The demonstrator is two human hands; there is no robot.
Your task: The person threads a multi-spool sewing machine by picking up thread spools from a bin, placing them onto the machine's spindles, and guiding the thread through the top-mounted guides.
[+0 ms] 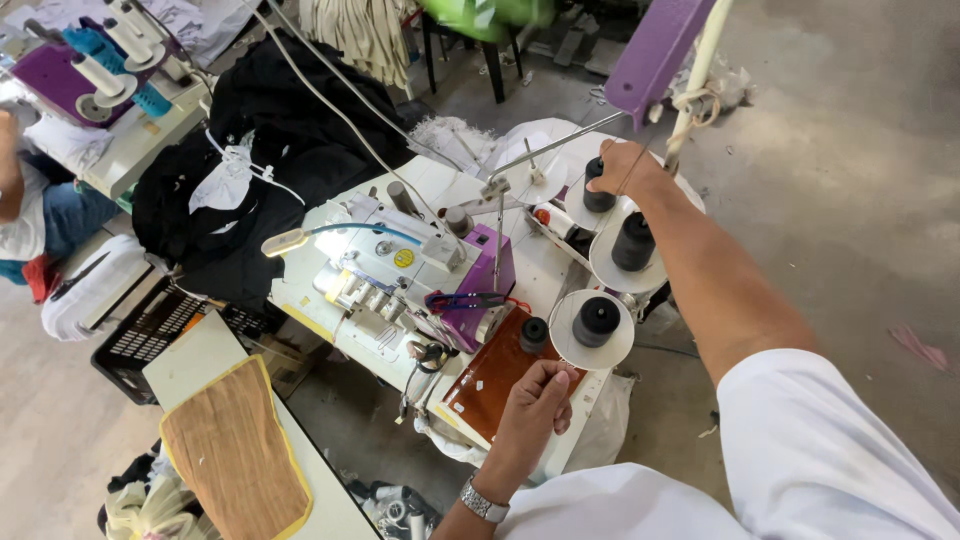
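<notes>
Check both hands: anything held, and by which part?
Right hand reaches over the farthest black thread spool, at its top; a closed hold cannot be told. Left hand has its fingers pinched near the brown table edge; anything between them is too fine to see.

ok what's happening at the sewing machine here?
A person leans over a white overlock machine from behind its thread stand. Their right hand reaches to the far black thread cone; two more black cones sit on white discs nearby. Their left hand, fingers pinched together, rests near the edge of the brown panel, possibly holding thread, too fine to tell. Dark fabric is piled behind the machine.
</notes>
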